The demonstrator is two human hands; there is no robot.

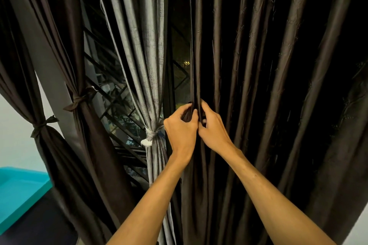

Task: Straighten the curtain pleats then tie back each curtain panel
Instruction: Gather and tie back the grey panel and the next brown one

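The person is standing close to a loose dark brown curtain panel (pixel 249 85), which is hanging untied and filling the middle and right of the view in long vertical folds. Both hands are working at its left-hand edge, side by side and touching each other. The left hand (pixel 180 131) is pinching the edge fold between thumb and curled fingers, and the right hand (pixel 213 129) is gripping the next pleat just beside it, its fingers curling into the cloth. Both forearms are reaching up from the bottom of the view. Just to the left of the hands, a grey curtain panel (pixel 139 55) is hanging gathered and is being held in by a pale knotted tie (pixel 149 137) near the left wrist. Further left, a brown panel (pixel 95 145) is cinched by a dark tie (pixel 79 100), and at the far left another brown panel (pixel 51 155) is bound by its own dark tie (pixel 42 124). A dark window grille (pixel 111 93) is showing between the grey and brown panels, with a small yellow light (pixel 186 63) glowing through the gap above the hands. A teal object (pixel 18 185) is lying in the lower left corner against a pale wall (pixel 14 125).
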